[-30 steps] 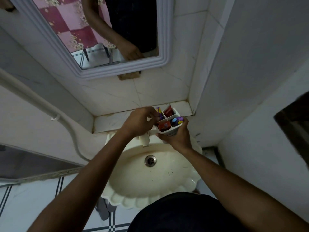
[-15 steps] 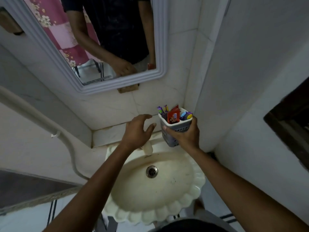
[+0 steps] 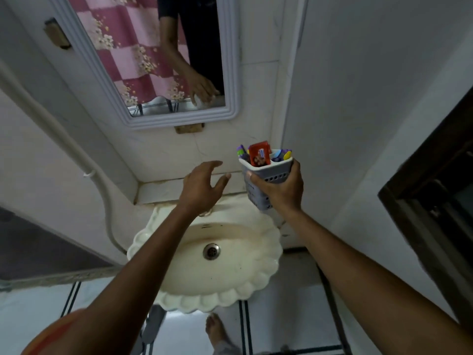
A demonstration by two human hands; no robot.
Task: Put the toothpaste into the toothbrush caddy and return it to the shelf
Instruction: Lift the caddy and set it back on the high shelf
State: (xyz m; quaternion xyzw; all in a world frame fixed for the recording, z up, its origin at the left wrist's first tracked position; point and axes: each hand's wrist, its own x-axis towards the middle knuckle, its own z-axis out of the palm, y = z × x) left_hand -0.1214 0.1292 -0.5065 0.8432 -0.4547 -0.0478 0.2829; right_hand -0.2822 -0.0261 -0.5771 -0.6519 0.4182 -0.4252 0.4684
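Scalloped cream sink (image 3: 268, 254) — white-framed mirror (image 3: 231, 73) above.

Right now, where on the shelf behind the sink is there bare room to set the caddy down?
The tiled shelf lies bare from its left end to the open left hand above its middle. Its right end is hidden behind the caddy, gripped by the right hand; the corner walls crowd that end.

One head-worn view — looking steeply down, close over the scalloped sink (image 3: 258, 285), facing the mirror (image 3: 231, 73).
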